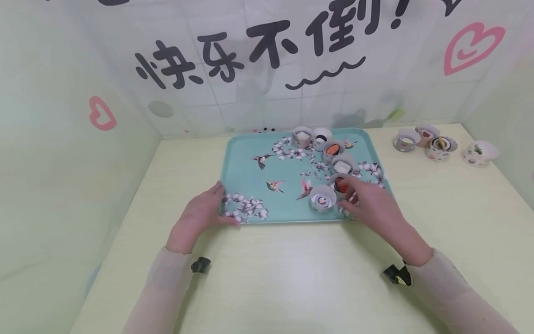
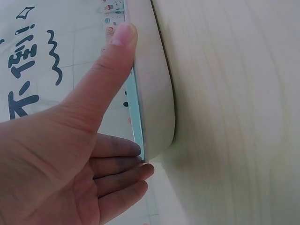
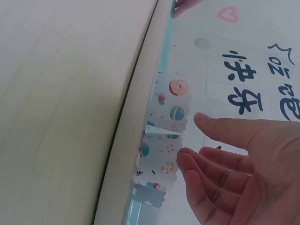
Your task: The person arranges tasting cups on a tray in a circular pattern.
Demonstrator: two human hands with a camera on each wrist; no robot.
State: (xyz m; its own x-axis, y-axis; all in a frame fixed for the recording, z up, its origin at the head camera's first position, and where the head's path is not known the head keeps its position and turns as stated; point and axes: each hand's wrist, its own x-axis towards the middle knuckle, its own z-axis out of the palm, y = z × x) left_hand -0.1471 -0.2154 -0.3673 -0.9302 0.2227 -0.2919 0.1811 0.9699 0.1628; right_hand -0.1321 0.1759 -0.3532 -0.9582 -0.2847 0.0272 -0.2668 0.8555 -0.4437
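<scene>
A turquoise tray printed with birds and blossoms lies on the table. My left hand rests at its front left corner, fingers along the left side, thumb by the front edge. My right hand hovers at the tray's front right, beside a paper cup with a red piece. In the right wrist view its fingers are loosely bent, with nothing seen between them and the thumb. A cup with a white, round-centred piece stands just left. Several more filled cups continue in a curved row toward the back.
Right of the tray, several filled paper cups form a group on the table. Another cup stands apart near the right wall. A white sheet with large black characters hangs behind the table.
</scene>
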